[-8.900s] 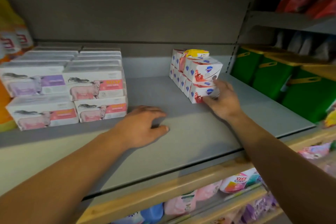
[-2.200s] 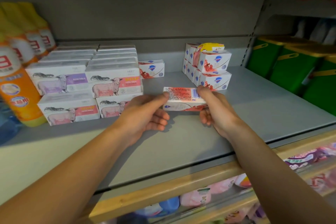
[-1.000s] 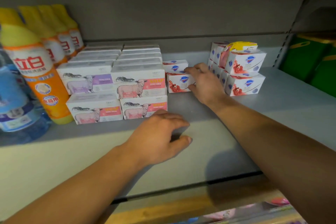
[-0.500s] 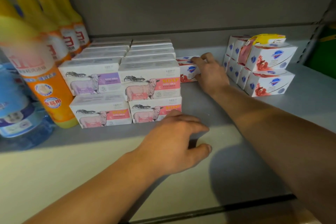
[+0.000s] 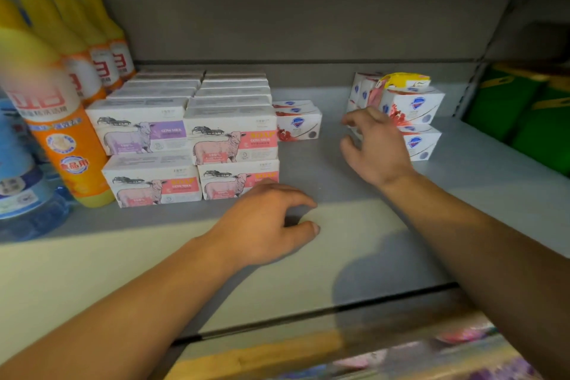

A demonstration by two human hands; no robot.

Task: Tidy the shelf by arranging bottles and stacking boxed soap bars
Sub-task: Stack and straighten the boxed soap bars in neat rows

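Note:
Two small white-and-red soap boxes (image 5: 298, 124) sit in a row against the right side of the sheep-print soap box stacks (image 5: 191, 136). A separate pile of the same small white-and-red boxes (image 5: 415, 114) stands at the right, with a yellow packet (image 5: 405, 81) on top. My right hand (image 5: 374, 145) hovers with loosely spread fingers just in front of that pile and holds nothing. My left hand (image 5: 265, 222) rests on the grey shelf (image 5: 354, 244) with fingertips down, in front of the sheep boxes. Orange-and-yellow bottles (image 5: 58, 120) stand at the left.
A blue bottle (image 5: 18, 176) stands at the far left beside the orange ones. Green boxes (image 5: 524, 114) fill the neighbouring bay on the right. A lower shelf with blurred pink packs (image 5: 462, 339) shows under the wooden front edge.
My right hand has let go of the small soap boxes beside the sheep stacks and moved right to the pile of white-and-red boxes. My left hand stayed on the shelf.

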